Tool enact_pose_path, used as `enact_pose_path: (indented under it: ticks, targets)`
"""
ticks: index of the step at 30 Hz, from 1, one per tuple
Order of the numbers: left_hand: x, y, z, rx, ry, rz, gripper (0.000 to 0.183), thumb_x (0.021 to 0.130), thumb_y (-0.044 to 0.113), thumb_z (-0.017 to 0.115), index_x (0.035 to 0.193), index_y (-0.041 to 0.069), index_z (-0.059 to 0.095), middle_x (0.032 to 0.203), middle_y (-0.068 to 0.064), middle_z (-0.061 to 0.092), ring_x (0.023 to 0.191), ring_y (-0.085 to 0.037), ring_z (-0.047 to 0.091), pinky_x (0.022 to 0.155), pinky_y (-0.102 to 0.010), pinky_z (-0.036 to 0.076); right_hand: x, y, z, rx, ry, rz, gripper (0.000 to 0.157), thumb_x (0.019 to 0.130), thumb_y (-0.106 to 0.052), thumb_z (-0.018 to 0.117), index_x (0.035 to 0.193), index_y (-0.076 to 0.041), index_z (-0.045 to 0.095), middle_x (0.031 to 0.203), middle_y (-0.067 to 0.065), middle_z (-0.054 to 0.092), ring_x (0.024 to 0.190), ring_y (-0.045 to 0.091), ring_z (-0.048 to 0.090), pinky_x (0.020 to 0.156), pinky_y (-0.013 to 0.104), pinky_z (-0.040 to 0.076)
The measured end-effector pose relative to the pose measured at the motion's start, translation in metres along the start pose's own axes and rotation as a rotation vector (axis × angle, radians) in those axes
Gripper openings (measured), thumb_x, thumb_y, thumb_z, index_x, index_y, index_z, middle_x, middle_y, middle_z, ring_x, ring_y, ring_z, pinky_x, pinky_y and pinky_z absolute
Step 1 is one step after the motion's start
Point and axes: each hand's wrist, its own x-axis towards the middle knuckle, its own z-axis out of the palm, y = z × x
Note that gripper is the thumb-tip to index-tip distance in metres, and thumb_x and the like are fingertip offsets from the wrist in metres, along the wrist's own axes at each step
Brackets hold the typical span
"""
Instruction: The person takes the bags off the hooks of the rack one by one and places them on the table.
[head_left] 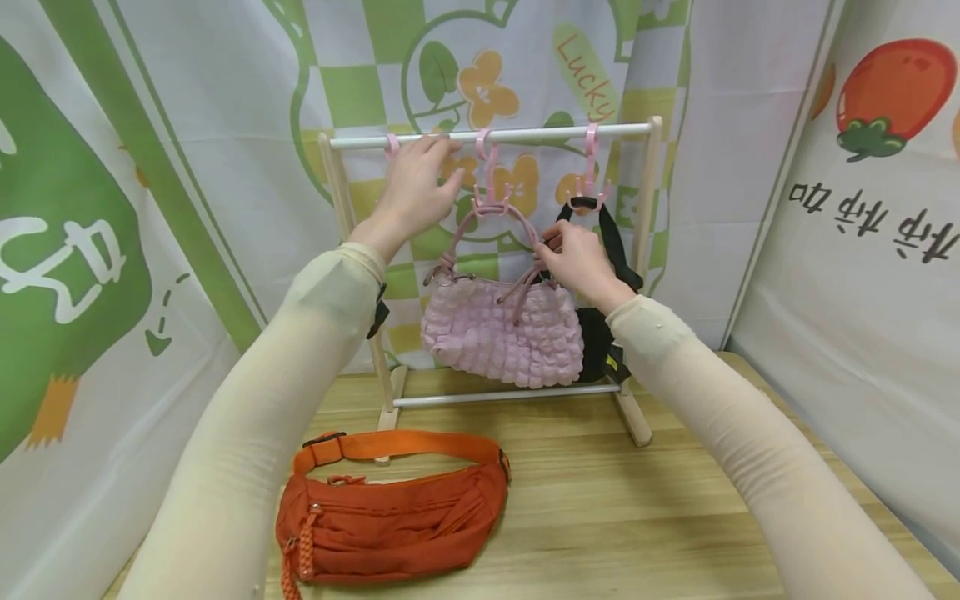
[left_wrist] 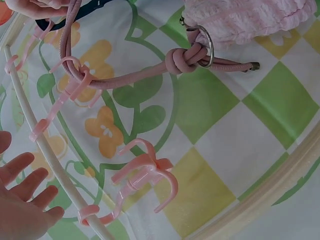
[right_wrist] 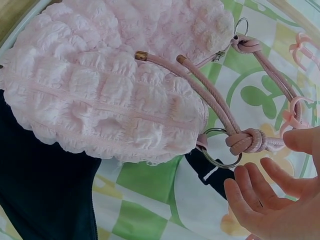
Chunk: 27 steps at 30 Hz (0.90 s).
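Puffy pink fabric handbag (head_left: 502, 333) hangs by its knotted cord handle from a pronged pink plastic hook (head_left: 491, 202) on a thin white rail (head_left: 540, 134). Left hand (head_left: 420, 179): fingers apart, near rail. Right hand (head_left: 577, 258): fingers loosely spread beside handle; contact unclear. Judgement: seat cord deep in prongs, rail steady. Green-and-white checked cloth backdrop (head_left: 585, 73) reads "Lucky"; no handbag brand legible.

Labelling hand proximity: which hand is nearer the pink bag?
Right: the right hand is beside the handle of the pink bag; the left hand is higher up, at the rail.
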Motion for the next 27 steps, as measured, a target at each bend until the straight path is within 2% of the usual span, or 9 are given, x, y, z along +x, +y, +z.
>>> enact_pose_path:
  ticks: [11, 21, 27]
  targets:
    - [0.012, 0.007, -0.006, 0.015, -0.077, -0.006, 0.047, 0.100, 0.035, 0.041, 0.143, 0.016, 0.040, 0.151, 0.000, 0.035, 0.142, -0.022, 0.026, 0.119, -0.040, 0.011, 0.004, 0.000, 0.001, 0.009, -0.013, 0.025, 0.034, 0.096, -0.028, 0.052, 0.120, -0.004, 0.055, 0.112, 0.015, 0.063, 0.103, 0.028, 0.060, 0.087, 0.042, 0.050]
    - [0.022, 0.010, -0.007, 0.060, -0.123, 0.018, 0.049, 0.100, 0.036, 0.039, 0.146, 0.017, 0.035, 0.153, -0.003, 0.033, 0.143, -0.024, 0.024, 0.120, -0.040, 0.010, 0.006, 0.002, 0.002, 0.011, -0.015, 0.046, 0.035, 0.096, -0.029, 0.052, 0.121, -0.004, 0.055, 0.112, 0.016, 0.062, 0.103, 0.028, 0.059, 0.087, 0.042, 0.049]
    - [0.027, 0.013, -0.008, 0.074, -0.184, 0.009, 0.053, 0.100, 0.039, 0.039, 0.149, 0.019, 0.029, 0.155, -0.002, 0.029, 0.144, -0.025, 0.021, 0.119, -0.043, 0.010, 0.008, 0.003, 0.003, 0.010, -0.008, 0.047, 0.035, 0.096, -0.029, 0.053, 0.120, -0.004, 0.055, 0.109, 0.015, 0.063, 0.100, 0.028, 0.060, 0.085, 0.042, 0.050]
